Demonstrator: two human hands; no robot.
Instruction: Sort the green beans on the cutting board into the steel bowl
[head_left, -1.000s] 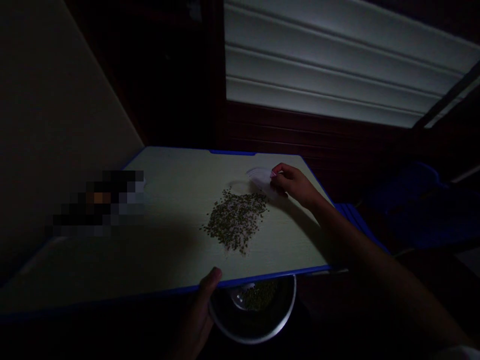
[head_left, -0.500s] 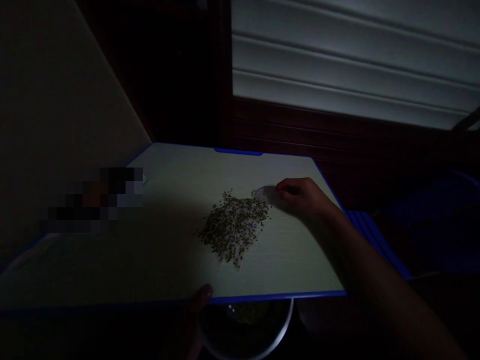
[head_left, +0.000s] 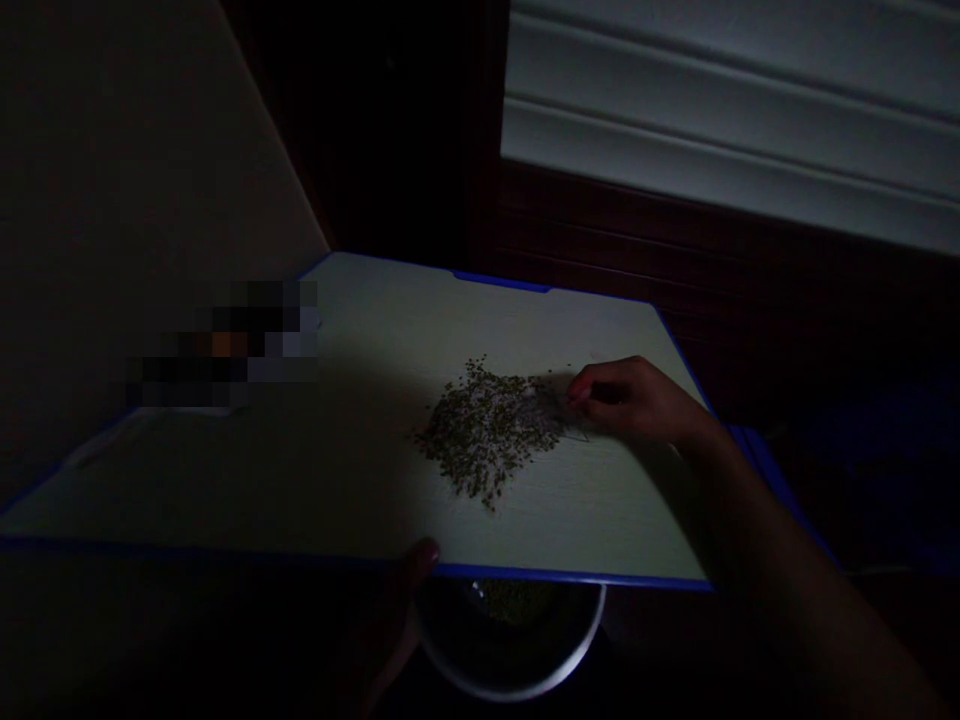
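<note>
A small spread heap of greenish-brown seeds or grains (head_left: 484,425) lies on a pale board (head_left: 360,500) with a blue rim. My right hand (head_left: 626,400) is at the heap's right side, with thumb and fingertips pinched on a thin, clear piece that looks like plastic (head_left: 551,408); its exact kind is too dim to make out. My left hand (head_left: 405,590) grips the near blue edge, its thumb on top and its fingers hidden in the dark below. Beneath that edge sits a round metal bowl (head_left: 555,682) with more of the grains inside.
A blurred-out patch (head_left: 232,345) covers something on the board's far left. A pale wall (head_left: 135,150) rises at the left, and light slats (head_left: 712,120) stand behind. Dark blue items (head_left: 885,450) are at the right. The room is very dim.
My right hand has brought the clear piece nearer, to the right part of the heap, and some grains have shifted. The whole view has moved a little; my left hand keeps its hold.
</note>
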